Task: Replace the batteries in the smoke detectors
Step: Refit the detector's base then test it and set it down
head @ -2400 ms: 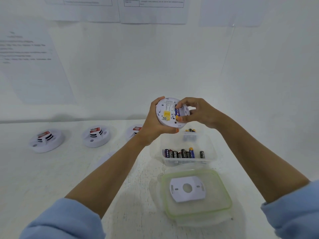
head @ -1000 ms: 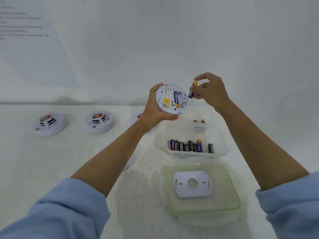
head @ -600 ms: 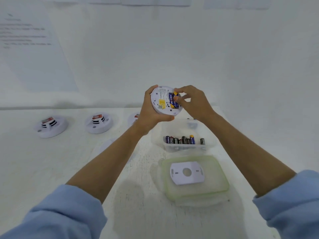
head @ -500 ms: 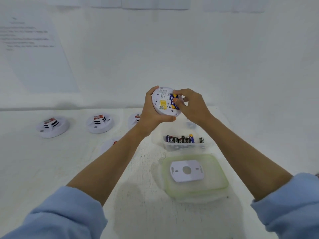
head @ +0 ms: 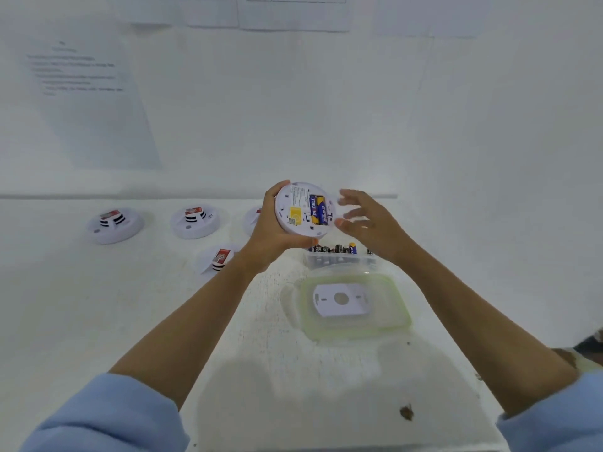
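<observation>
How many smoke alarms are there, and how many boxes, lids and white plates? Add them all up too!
Smoke detectors: 5
Clear boxes: 1
Lids: 1
White plates: 1
Total: 8

Left hand (head: 273, 227) in a grip — right hand (head: 372, 223) slack, empty
</observation>
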